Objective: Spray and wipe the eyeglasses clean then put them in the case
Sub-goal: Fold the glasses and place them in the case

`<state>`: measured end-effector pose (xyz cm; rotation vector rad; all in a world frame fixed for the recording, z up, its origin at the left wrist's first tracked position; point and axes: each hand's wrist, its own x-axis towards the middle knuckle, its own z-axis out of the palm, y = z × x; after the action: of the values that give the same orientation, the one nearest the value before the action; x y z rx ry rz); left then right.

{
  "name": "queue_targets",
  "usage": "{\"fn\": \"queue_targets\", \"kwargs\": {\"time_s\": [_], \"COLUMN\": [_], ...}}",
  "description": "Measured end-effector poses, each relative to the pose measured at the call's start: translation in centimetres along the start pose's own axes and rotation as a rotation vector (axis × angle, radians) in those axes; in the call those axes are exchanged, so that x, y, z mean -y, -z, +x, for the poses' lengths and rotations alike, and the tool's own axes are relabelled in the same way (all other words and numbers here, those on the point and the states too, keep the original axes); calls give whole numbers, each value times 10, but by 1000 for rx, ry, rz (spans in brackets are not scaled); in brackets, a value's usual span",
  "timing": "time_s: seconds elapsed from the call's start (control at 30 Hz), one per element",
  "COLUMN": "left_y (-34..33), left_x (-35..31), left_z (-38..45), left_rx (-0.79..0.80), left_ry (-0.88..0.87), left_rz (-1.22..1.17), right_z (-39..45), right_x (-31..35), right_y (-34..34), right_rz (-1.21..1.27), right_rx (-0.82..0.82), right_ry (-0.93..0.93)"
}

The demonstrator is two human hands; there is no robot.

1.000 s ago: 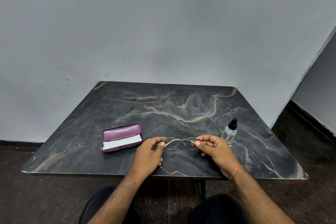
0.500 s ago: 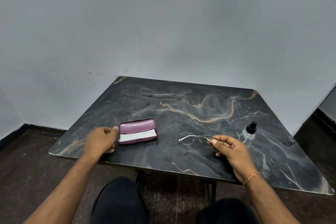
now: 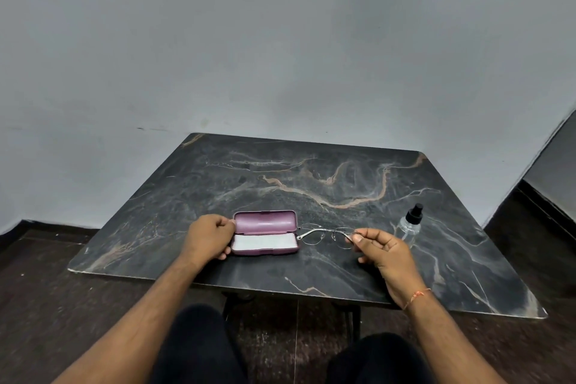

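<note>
Nearest, dark trousers [image 3: 199,349] below the table edge, bare forearms reaching forward. Left hand [image 3: 209,238] wrapped around the left end of the case [image 3: 265,232], thumb and fingers closed on it, steadying it. Right hand [image 3: 381,251] just right of the case, thumb and forefinger pinched on the right end of the glasses [image 3: 325,235]; other end nearly touching the case's right edge. Looks like the last step: stowing. Next, probably: fold the arms in, lift over the rim, lay flat on the lining. Case a hard, oblong plum shell, lid open, pale cloth or lining inside. Glasses thin wire, rounded lenses, easily bent. Right of the case, a clear round spray bottle [image 3: 410,226], black cap. Beyond the case, table [image 3: 311,171] of dark marble-look slab, tan veins, then plain grey wall.
</note>
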<state>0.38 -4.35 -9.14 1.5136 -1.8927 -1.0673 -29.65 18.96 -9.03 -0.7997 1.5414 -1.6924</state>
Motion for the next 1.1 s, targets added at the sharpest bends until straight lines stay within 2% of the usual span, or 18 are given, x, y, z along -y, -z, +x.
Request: {"fn": "queue_targets", "kwargs": {"time_s": [0.27, 0.7, 0.9, 1.1], "left_y": [-58, -81, -82, -84], "left_x": [-30, -29, -26, -20], "left_z": [-28, -37, -32, -30], "left_rx": [68, 44, 72, 67], "left_ry": [-253, -292, -314, -344], "left_rz": [-22, -122, -164, -179], "right_z": [-2, -2, -2, 0], "right_x": [-1, -10, -8, -10], "right_y": [0, -9, -9, -6], "right_rz": [-40, -169, -423, -585], "right_rx": [-28, 6, 8, 13], "right_ry": [-13, 42, 171, 192]}}
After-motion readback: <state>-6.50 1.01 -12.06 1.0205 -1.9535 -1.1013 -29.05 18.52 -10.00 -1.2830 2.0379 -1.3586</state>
